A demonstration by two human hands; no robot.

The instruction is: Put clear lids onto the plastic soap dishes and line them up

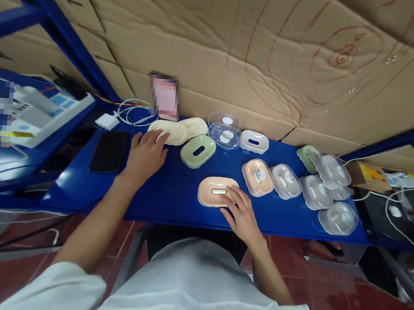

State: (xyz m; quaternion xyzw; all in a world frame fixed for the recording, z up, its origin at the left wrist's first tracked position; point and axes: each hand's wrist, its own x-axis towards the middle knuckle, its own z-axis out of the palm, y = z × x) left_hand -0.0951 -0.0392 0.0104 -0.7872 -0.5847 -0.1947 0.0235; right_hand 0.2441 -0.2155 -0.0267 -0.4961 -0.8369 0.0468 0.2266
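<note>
I see a glossy blue metal table (175, 190) set against a wall of creased brown cardboard sheets (258, 49) marked with red pen lines. My landmark is the peach oval plastic soap dish (215, 191) near the table's front edge. My right hand (240, 214) lies flat against its right end, fingers loosely spread and touching its rim, gripping nothing. Well to the dish's left and farther back, my left hand (146, 152) rests palm down with fingers extended, the tips touching a cream oval plastic soap-dish lid (168, 132). Behind the landmark sits a pale green oval plastic soap dish (197, 151); just right of it stands a second peach soap dish with a round sticker (258, 176). Far left lies a black smartphone (109, 150).
</note>
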